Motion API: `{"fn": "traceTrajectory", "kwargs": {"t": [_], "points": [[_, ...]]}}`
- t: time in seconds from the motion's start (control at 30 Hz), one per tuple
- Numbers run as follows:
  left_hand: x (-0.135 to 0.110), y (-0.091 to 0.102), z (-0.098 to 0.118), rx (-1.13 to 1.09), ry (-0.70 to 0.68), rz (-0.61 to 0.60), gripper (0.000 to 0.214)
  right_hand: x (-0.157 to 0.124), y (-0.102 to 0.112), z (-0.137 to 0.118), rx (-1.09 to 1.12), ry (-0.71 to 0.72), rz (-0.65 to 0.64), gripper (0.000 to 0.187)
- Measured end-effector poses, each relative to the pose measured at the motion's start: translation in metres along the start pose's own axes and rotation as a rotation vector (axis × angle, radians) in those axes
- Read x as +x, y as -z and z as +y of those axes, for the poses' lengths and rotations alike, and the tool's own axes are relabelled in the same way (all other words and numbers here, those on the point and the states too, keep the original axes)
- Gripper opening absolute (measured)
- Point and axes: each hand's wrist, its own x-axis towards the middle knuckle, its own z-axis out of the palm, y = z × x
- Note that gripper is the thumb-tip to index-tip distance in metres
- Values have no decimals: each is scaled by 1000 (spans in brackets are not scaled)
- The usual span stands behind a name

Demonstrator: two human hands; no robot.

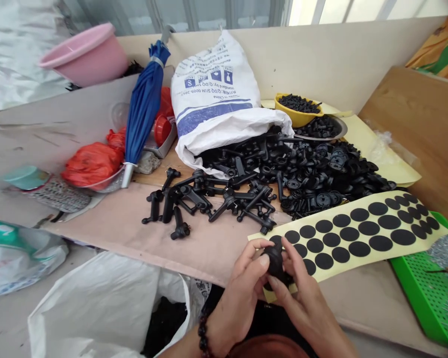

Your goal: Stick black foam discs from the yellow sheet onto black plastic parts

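Both hands meet at the table's front edge around one black plastic part (275,261), rounded in shape and partly covered by the fingers. My left hand (242,278), with a dark bead bracelet at the wrist, grips it from the left, thumb on top. From the right, my right hand (296,283) closes its fingers and thumb on the same part. Just behind and to the right lies a pale yellow sheet (349,248) with rows of round black stickers (359,248). Several black arm-shaped plastic parts (194,191) lie loose beyond the hands.
A white woven sack (216,84) spills black parts onto a heap of black discs (332,169). Behind stand a yellow bowl (294,117) and a metal bowl (341,128). A green basket (414,283) with metal pieces is right; a blue umbrella (144,104) leans left. A white bag (93,298) sits below.
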Motion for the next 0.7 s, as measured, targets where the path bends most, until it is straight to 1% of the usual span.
{"fn": "traceTrajectory", "kwargs": {"t": [0.17, 0.23, 0.37, 0.47, 0.63, 0.7], "points": [[4, 17, 17, 227, -5, -102, 29, 0, 13, -4, 61, 57, -98, 51], [6, 22, 20, 278, 17, -141, 31, 0, 17, -5, 56, 69, -133, 50], [9, 26, 24, 318, 81, -188, 33, -2, 22, -5, 20, 76, -190, 48], [11, 24, 27, 329, 128, -218, 29, -3, 23, -4, 15, 66, -207, 48], [12, 22, 28, 313, 74, -220, 21, -3, 24, -4, 73, 32, -209, 48], [11, 22, 27, 285, 104, -209, 21, -2, 24, -4, 123, 9, -230, 47]]}}
